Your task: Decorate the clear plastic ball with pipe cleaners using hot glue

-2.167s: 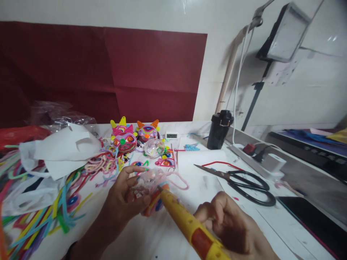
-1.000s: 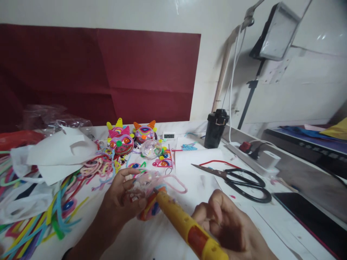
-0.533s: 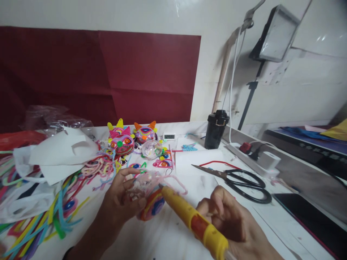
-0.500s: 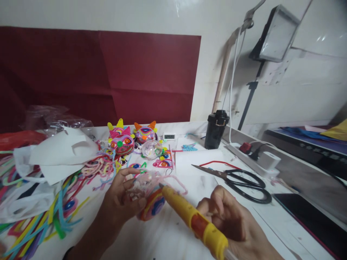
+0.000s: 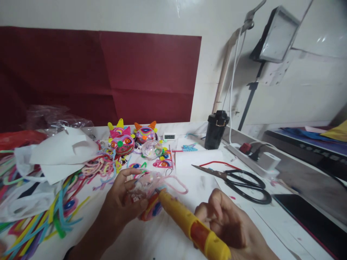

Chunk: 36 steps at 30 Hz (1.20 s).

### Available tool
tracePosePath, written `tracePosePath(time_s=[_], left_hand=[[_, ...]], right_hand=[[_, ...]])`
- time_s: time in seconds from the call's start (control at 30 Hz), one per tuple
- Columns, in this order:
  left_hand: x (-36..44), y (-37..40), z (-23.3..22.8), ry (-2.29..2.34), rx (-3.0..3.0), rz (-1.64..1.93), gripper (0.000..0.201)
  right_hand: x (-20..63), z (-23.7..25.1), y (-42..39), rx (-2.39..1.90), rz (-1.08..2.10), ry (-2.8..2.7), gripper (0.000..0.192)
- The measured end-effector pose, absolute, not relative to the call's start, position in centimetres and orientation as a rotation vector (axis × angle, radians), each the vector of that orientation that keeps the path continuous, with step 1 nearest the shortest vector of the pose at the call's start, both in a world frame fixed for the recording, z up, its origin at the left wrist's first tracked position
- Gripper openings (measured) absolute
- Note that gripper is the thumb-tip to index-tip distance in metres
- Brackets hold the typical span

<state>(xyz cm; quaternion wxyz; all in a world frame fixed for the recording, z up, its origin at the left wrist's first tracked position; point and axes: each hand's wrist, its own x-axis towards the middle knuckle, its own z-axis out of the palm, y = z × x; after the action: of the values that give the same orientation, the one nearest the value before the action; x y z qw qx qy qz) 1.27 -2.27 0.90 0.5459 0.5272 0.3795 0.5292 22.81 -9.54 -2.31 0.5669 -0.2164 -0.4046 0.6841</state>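
My left hand (image 5: 119, 202) is closed around a clear plastic ball (image 5: 146, 186) with an orange and blue patterned piece (image 5: 152, 210) on its near side. A pale pink fuzzy stem (image 5: 179, 183) loops out from the ball toward the right. In my right hand (image 5: 227, 220) is a yellow glue gun (image 5: 184, 220), pointing up and left. Its tip is at the ball's right side, by the patterned piece; whether they touch I cannot tell. The handle is mostly hidden by the gun's body and my fingers.
Black-handled scissors (image 5: 244, 182) lie right of the ball, beside a dark phone (image 5: 311, 220). Decorated balls with horns (image 5: 146, 133) and a clear ball (image 5: 152, 149) stand at the back. Colourful fuzzy stems (image 5: 54, 213) crowd the left; a black bottle (image 5: 217, 130) stands near the wall.
The glue gun has shifted slightly left and down, covering more of the patterned piece. My left hand and the ball have barely moved.
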Motion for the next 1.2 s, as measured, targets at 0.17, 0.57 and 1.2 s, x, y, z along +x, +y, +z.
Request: tracePosePath(time_s=[0.17,0.57,1.2], left_hand=[[1.2,-2.3,1.0,0.878,1.234,1.245,0.059],[0.9,-1.8,0.4,0.808,1.236,1.267,0.058],[0.3,-1.1,0.0,0.83,1.223,1.321,0.059]], right_hand=[[22.9,-2.2,-9.5,-0.512,1.598,-0.976,0.056],[23.2,-2.7,-9.2,-0.561,1.477,-1.066,0.056],[23.3,-2.8,-9.3,-0.546,1.415,-1.096,0.051]])
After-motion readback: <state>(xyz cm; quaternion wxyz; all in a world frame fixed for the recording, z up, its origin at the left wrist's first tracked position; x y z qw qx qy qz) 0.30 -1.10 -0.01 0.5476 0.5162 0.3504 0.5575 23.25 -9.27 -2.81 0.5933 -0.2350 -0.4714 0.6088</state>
